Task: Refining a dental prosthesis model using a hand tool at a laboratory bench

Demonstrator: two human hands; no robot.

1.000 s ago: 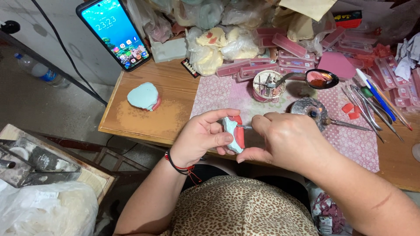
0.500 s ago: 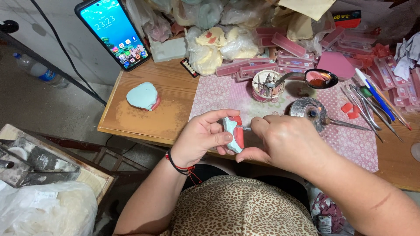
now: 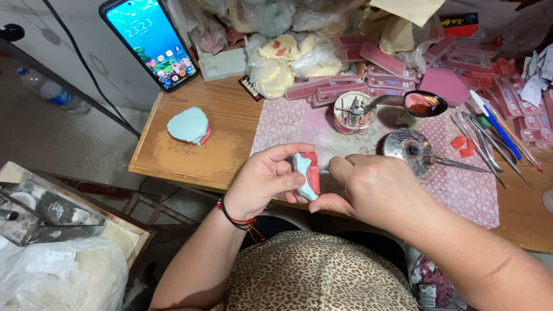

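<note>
Between the hands, above the bench edge, the blue cast is gripped by the left hand, long axis upright; a thin tool, clenched in the right hand, meets its right face.

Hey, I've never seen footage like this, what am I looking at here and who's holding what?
One camera, worn on a person's head, looks down at their two bare hands over a wooden table. The left hand holds a pale blue cast with pink wax. The right hand pinches a thin metal tool against it; its tip is hidden. On the table lie a second blue cast, a phone, a spoon, a small burner and pink strips.
</note>
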